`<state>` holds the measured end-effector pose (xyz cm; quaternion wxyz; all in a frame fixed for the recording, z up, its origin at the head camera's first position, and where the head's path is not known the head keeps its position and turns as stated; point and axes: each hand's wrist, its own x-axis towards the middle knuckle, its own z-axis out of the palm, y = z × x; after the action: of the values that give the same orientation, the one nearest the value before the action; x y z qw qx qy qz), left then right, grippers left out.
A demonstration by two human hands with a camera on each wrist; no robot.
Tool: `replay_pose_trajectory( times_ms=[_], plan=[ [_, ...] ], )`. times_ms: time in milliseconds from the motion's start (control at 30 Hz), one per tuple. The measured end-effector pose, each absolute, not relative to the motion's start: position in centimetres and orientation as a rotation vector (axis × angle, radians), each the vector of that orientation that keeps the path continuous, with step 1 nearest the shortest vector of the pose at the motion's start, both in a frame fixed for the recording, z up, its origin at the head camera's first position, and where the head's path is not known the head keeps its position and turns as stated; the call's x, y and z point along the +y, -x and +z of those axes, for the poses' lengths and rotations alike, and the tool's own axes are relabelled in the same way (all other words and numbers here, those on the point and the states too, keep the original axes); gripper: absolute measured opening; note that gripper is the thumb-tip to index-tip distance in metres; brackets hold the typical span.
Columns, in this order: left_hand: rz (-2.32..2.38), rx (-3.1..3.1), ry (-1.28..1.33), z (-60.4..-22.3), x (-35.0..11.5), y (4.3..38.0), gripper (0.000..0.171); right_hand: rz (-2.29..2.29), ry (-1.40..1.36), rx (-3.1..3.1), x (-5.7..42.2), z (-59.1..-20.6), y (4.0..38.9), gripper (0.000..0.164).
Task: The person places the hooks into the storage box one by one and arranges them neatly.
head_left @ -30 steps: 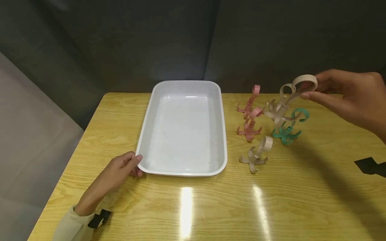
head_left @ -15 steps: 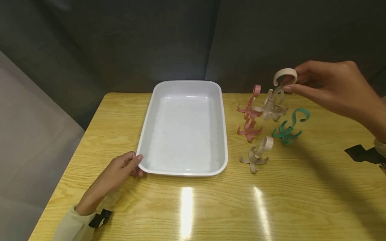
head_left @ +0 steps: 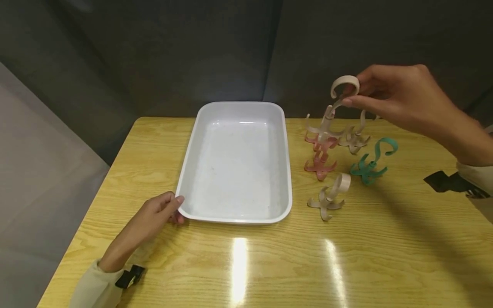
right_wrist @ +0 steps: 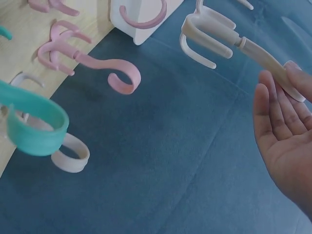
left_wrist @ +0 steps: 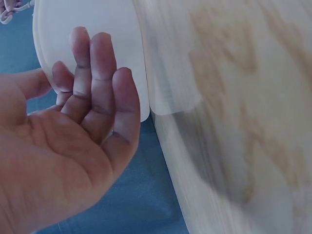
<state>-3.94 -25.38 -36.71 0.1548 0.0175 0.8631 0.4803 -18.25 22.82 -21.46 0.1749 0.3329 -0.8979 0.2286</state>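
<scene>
My left hand [head_left: 152, 220] pinches the near left corner of a white rectangular tray [head_left: 235, 171], its thumb over the rim and its fingers at the outer wall. Up at the right, my right hand [head_left: 400, 96] pinches a beige multi-claw hanger hook [head_left: 326, 122] by its curled top. That hook hangs prongs down and overlaps the rear pink claw hook [head_left: 327, 143] in the head view. Seen from the right wrist, the held beige hook [right_wrist: 263, 61] points away from the fingertips, with a pink hook [right_wrist: 63, 46] standing apart from it.
On the wooden table [head_left: 269, 265], right of the tray, stand a front pink hook [head_left: 320, 167], a green hook [head_left: 368, 169], a near beige hook [head_left: 325, 203] and a rear beige hook [head_left: 354, 140]. A dark cloth [head_left: 192, 51] hangs behind the table.
My right hand has moved left and slightly up with the beige hook, from above the green hook to over the rear pink one. My left hand stays on the tray.
</scene>
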Motion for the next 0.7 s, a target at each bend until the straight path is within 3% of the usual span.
replay_pose_trajectory(
  times_ms=[700],
  plan=[
    [1.424,2.439,-0.009,-37.1,-25.5,3.9,0.040,0.808,-1.033,-2.650,17.0,-21.2,20.4,0.014]
  ],
)
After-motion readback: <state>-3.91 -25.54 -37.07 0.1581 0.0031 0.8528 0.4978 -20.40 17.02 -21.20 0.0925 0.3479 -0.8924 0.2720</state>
